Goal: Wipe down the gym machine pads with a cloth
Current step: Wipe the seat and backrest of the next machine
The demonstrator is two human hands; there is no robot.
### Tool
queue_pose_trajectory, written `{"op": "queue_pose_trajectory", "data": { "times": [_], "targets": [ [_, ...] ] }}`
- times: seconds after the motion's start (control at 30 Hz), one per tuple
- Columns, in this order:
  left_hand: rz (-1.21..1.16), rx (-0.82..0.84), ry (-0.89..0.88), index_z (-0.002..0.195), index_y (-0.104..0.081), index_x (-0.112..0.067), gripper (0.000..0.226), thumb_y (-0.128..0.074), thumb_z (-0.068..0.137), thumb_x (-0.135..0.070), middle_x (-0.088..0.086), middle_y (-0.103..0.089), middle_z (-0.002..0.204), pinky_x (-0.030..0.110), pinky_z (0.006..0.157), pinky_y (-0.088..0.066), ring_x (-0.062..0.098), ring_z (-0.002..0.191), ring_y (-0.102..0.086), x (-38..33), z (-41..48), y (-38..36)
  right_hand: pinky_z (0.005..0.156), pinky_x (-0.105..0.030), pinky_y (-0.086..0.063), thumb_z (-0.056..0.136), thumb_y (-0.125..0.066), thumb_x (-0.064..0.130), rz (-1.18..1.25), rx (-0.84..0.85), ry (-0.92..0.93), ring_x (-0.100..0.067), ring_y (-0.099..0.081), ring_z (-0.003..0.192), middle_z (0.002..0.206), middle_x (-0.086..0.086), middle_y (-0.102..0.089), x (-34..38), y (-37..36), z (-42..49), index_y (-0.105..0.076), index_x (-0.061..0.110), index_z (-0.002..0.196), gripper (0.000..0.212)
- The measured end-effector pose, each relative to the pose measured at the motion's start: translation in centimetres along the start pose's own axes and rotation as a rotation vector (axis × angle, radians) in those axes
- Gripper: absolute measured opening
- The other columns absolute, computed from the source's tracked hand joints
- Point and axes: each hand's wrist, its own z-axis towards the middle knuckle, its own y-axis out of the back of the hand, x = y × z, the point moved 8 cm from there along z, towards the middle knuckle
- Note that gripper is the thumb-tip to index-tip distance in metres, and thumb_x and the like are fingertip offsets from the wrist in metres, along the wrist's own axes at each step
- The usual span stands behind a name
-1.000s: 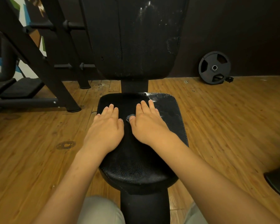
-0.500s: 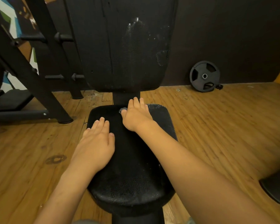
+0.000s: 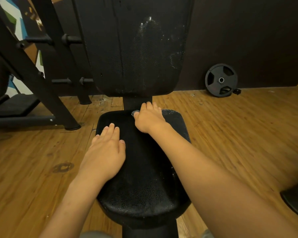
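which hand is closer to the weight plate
Right. The right hand lies far up the seat pad, nearer the weight plate; the left hand rests farther back, on its left side.

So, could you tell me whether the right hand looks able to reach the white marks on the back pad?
Probably yes: the right hand rests at the far edge of the seat pad, just below the back pad, and nothing stands between it and the white marks, though they sit high.
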Motion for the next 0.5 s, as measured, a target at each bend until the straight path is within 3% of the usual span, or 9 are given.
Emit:
{"op": "queue_pose_trajectory", "data": {
  "times": [0.17, 0.33, 0.5],
  "targets": [
    [0.002, -0.007, -0.004, 0.163, -0.009, -0.017, 0.058, -0.025, 0.11, -0.036, 0.003, -0.002, 0.171, 0.035, 0.126, -0.008, 0.016, 0.157, -0.003, -0.1, 0.0, 0.0, 0.127, -0.047, -0.008, 0.111, -0.033, 0.037, 0.015, 0.008, 0.028, -0.032, -0.003, 0.158, 0.17, -0.014, -0.009, -0.1, -1.2, -2.9, -0.012, 0.008, 0.163, 0.063],
    [-0.006, 0.004, -0.006, 0.163, -0.009, -0.016, 0.058, -0.024, 0.11, -0.035, 0.004, -0.002, 0.171, 0.036, 0.127, -0.008, 0.016, 0.157, -0.002, 0.0, 0.1, -0.1, 0.123, -0.047, -0.023, 0.108, -0.036, 0.038, -0.015, -0.003, 0.01, -0.034, -0.024, 0.15, 0.159, -0.016, -0.035, -0.4, 0.0, -0.1, -0.03, 0.003, 0.157, 0.06],
    [-0.013, 0.007, -0.006, 0.163, -0.009, -0.015, 0.058, -0.024, 0.11, -0.035, 0.004, -0.002, 0.171, 0.036, 0.127, -0.007, 0.016, 0.157, -0.002, -0.1, -0.1, 0.0, 0.123, -0.047, -0.023, 0.109, -0.033, 0.037, -0.028, -0.013, 0.025, -0.034, -0.024, 0.149, 0.159, -0.016, -0.034, -0.5, 0.2, -0.2, -0.029, 0.004, 0.157, 0.058]
  ]
}}
